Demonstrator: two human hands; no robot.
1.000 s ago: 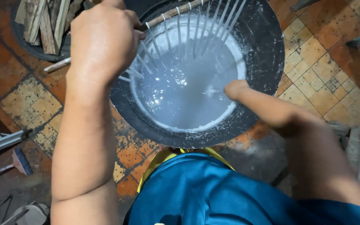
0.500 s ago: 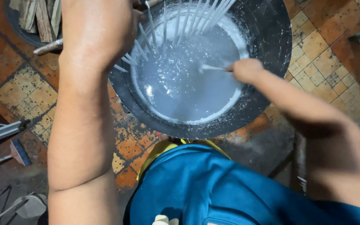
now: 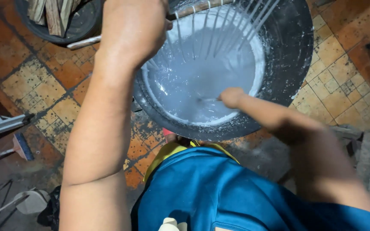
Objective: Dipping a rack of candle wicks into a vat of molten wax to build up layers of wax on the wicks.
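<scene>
**Two hands over a basin of pale liquid**

The left hand (image 3: pixel 133 32) is closed in a fist round a wooden rod (image 3: pixel 86 42) that lies across the rim of a big black basin (image 3: pixel 287 55); a row of thin white-coated strands (image 3: pixel 219 32) hangs from the rod and slants down into the pale grey liquid (image 3: pixel 202 81) that fills the basin. The right hand (image 3: pixel 232 97) sits low over the liquid near the basin's near wall, fingers pinched shut on a thin stick (image 3: pixel 208 100) whose far end dips into the surface (how deep it goes cannot be told). The basin stands on a worn orange tiled floor (image 3: pixel 43 90), directly in front of the person's blue shirt (image 3: pixel 219 192). A dark tub of split wood (image 3: pixel 52 17) lies beyond the left arm, just past the rod's free end, and a brush (image 3: pixel 22 147) rests on the floor at the left.

Risks, as a judgement: the strands hang close together, so a tilt or twist of the rod could let them touch and stick; a wide sweep of the stick could snag the nearest strands or slop liquid over the rim onto the tiles.

Against the picture half a second back, the right hand has dropped from the right wall of the basin toward the near edge, and the rod and strands sit further right in view, with more of the wood tub showing.
</scene>
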